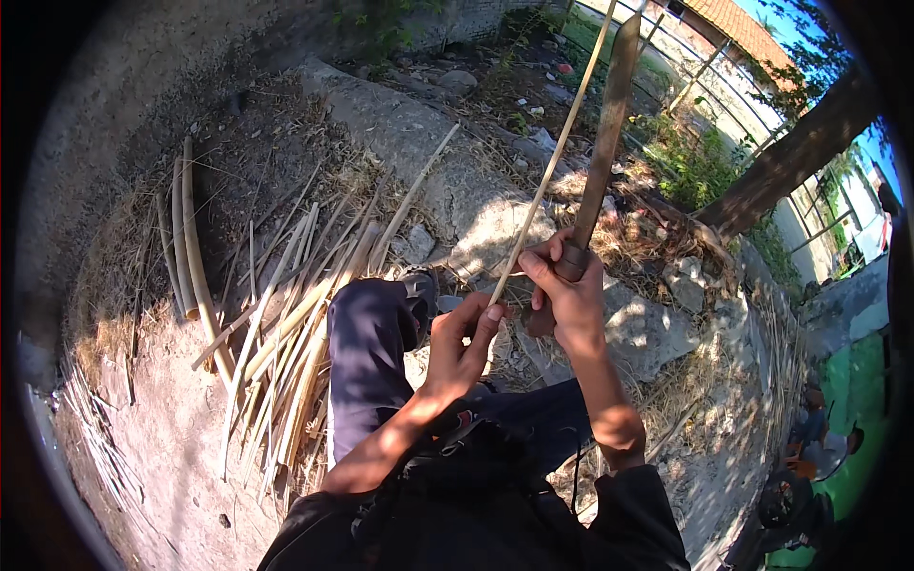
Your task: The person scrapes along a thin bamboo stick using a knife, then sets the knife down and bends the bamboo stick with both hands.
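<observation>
I'm seeing the left hand, the nearer one, pinching the low end of a thin stick that's running off toward one o'clock, while the right hand, wrapped round a knife, is holding it alongside at three o'clock.

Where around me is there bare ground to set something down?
Mainly the pale ground at lower left, between the pile of strips and the thinner strips near the picture's left rim. It's crowded beside the left knee, where the pile lies.
</observation>
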A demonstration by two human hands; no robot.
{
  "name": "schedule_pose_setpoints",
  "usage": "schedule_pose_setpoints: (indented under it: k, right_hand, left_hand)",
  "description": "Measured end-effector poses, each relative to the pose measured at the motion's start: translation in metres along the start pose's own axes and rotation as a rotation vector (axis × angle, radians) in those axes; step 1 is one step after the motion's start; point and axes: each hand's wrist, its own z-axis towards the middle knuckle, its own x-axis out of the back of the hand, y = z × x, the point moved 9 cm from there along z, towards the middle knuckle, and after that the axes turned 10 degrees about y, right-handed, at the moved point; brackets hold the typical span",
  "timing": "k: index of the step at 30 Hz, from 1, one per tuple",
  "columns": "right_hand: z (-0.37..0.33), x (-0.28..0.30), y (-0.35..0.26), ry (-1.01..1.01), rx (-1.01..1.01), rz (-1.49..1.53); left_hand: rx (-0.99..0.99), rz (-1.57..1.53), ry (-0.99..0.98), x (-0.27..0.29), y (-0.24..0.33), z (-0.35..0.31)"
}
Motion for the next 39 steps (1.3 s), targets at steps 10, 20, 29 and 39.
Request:
schedule_pose_setpoints:
  k: [10, 20, 29, 39]
  right_hand:
    - [-0.002, 0.022, 0.025, -0.002, -0.073, 0.107]
    - [0.029, 0.127, 0.071, 0.236, -0.008, -0.011]
    - [-0.016, 0.113, 0.113, -0.016, -0.178, -0.297]
    - [-0.053, 0.043, 0.130, -0.314, -0.314, -0.398]
  left_hand:
    - [-0.022, 0.025, 0.095, 0.014, -0.005, -0.011]
    - [0.257, -0.457, 0.072, 0.024, -0.022, -0.003]
    - [0.103, -0.541, -0.062, 0.007, -0.030, 0.022]
    - [0.005, -0.790, -0.009, 0.021, -0.040, 0.030]
